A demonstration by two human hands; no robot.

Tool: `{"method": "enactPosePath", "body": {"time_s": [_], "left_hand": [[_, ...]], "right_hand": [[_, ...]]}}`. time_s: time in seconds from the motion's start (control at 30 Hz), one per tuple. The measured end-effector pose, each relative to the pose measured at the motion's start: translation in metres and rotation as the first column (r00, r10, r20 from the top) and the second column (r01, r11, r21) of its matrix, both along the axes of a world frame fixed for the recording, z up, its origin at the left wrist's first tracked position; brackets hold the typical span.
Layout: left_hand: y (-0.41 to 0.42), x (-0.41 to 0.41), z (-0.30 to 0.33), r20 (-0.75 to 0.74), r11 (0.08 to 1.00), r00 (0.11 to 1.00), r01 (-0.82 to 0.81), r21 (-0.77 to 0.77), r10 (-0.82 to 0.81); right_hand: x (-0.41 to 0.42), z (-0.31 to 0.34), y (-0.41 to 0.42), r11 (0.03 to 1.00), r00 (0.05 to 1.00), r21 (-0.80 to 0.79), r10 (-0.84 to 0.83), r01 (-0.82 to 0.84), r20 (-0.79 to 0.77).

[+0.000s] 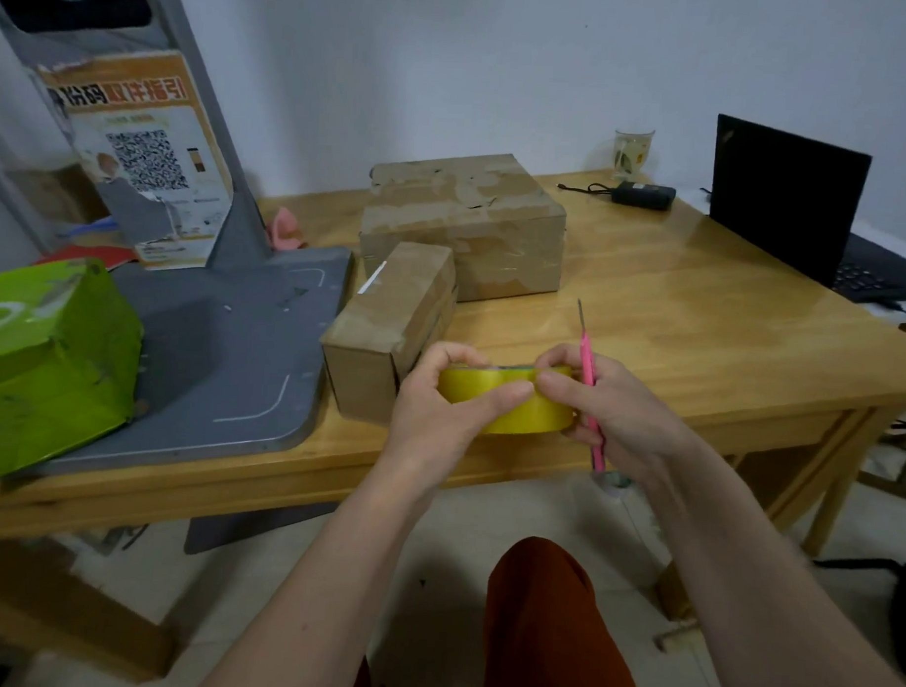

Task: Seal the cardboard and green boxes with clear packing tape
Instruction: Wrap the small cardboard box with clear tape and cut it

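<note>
Both hands hold a yellowish roll of packing tape (520,404) above the table's front edge. My left hand (441,394) grips the roll's left side, thumb laid across its face. My right hand (605,405) pinches the roll's top edge and also holds a pink utility knife (589,384), blade pointing up and away. A small cardboard box (390,320) lies just behind the roll. A larger taped cardboard box (465,220) sits behind that. The green box (50,360) stands at the far left on a grey base.
The grey base (225,345) of a stand with a QR poster (139,162) covers the wooden table's (672,320) left part. A laptop (789,206), a power adapter (643,194) and a glass (632,151) stand at the back right. My knee (539,603) is below.
</note>
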State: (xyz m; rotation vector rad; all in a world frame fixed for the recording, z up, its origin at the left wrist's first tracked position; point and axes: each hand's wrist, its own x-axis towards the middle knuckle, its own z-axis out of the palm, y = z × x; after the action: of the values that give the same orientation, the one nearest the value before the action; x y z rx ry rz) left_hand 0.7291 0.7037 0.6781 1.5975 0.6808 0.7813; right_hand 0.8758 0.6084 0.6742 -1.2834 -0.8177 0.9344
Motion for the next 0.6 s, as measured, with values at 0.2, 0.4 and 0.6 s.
{"method": "enactPosePath", "body": {"time_s": [0.2, 0.4, 0.6], "left_hand": [[0.002, -0.012, 0.001, 0.095, 0.964, 0.995, -0.015, -0.264, 0.041], [0.001, -0.019, 0.006, 0.203, 0.764, 0.978, 0.089, -0.64, 0.056], [0.002, -0.025, 0.001, 0.137, 0.746, 0.985, 0.011, -0.665, 0.108]], "right_hand": [[-0.015, -0.009, 0.004, 0.993, 0.928, 0.101, 0.091, -0.058, -0.361], [-0.028, -0.02, 0.007, 0.981, 0.86, 0.17, 0.166, -0.094, -0.482], [-0.035, -0.001, 0.003, 0.999, 0.995, -0.029, 0.021, -0.024, -0.093]]}}
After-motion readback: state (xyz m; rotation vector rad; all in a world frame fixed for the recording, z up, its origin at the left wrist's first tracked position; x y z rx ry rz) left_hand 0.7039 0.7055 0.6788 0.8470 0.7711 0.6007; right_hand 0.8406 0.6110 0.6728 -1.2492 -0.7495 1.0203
